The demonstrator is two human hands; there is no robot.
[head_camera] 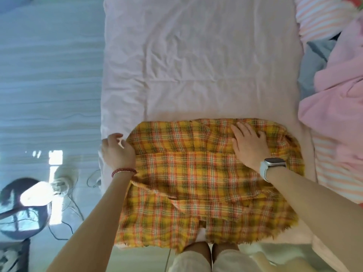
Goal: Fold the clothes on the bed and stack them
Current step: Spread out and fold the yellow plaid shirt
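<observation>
Plaid garment (206, 173) flat under hands

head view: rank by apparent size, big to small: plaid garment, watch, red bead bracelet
1. plaid garment, largest by far.
2. watch with its band.
3. red bead bracelet, a thin strand; close to the watch in span, so that order is unsure.

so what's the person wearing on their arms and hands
Both forearms are bare, with no sleeves in view. The left hand has a dark red beaded bracelet around its wrist. The right hand has a smartwatch with a dark rectangular face and pale grey band on its wrist. No gloves or visible rings.
</observation>
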